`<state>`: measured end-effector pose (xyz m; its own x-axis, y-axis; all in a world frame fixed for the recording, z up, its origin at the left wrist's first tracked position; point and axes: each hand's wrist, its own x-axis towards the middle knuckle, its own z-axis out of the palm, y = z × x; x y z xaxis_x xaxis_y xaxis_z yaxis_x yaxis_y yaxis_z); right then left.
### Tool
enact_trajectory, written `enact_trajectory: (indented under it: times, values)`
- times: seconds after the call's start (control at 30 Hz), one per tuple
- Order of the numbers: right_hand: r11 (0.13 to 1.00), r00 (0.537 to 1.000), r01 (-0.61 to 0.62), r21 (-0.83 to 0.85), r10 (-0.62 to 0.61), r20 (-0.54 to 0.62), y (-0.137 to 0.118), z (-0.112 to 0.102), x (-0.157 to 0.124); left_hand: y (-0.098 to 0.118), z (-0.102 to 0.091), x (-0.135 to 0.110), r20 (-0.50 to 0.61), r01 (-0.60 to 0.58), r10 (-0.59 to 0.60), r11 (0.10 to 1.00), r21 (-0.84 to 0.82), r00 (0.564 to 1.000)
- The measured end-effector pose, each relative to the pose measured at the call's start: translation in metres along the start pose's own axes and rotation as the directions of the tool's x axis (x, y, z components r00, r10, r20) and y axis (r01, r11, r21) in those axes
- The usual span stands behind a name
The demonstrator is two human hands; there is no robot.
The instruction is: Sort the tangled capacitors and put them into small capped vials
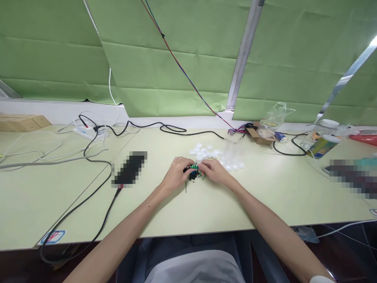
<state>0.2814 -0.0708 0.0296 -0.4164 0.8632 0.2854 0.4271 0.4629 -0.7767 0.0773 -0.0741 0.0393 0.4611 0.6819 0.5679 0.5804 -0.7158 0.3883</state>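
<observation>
Both my hands meet at the middle of the pale green table [206, 208]. My left hand [176, 174] and my right hand [212, 171] each pinch a small bundle of green and black parts with thin wires [194, 170] between their fingertips. The bundle sits just above the tabletop. Its details are too small to make out. Behind my hands lie several white round caps [206, 151] and some clear plastic cups [231, 151].
A black cable [88, 204] runs from a blurred dark device [129, 169] off the front edge. A power strip [88, 131] and cable tangle lie back left. A small cardboard box with a plastic bag [265, 133], bottles [322, 143] and a blurred object [353, 177] stand at the right.
</observation>
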Motion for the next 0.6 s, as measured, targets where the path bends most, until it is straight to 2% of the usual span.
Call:
enact_trajectory:
  times: [0.13,0.27,0.4,0.6]
  values:
    - [1.0,1.0,0.008,-0.012,-0.008,-0.003,0.0008,0.0003,0.0006,0.0002,0.0001,0.0002,0.006,-0.003,0.003,1.0,0.004,1.0]
    - [0.999,0.999,-0.025,0.043,0.027,-0.034,-0.0009,-0.0005,-0.0007,0.002,-0.0013,0.0008,0.011,0.022,-0.022,1.0,0.007,1.0]
    - [0.996,1.0,-0.005,0.088,0.007,-0.021,-0.0016,-0.0009,-0.0016,0.0027,-0.0017,0.0011,0.008,0.015,-0.015,1.0,0.006,1.0]
    - [0.999,1.0,-0.028,0.033,0.028,-0.009,-0.0002,-0.0008,-0.0008,0.0003,0.0005,-0.0002,0.005,-0.002,0.002,1.0,0.01,1.0]
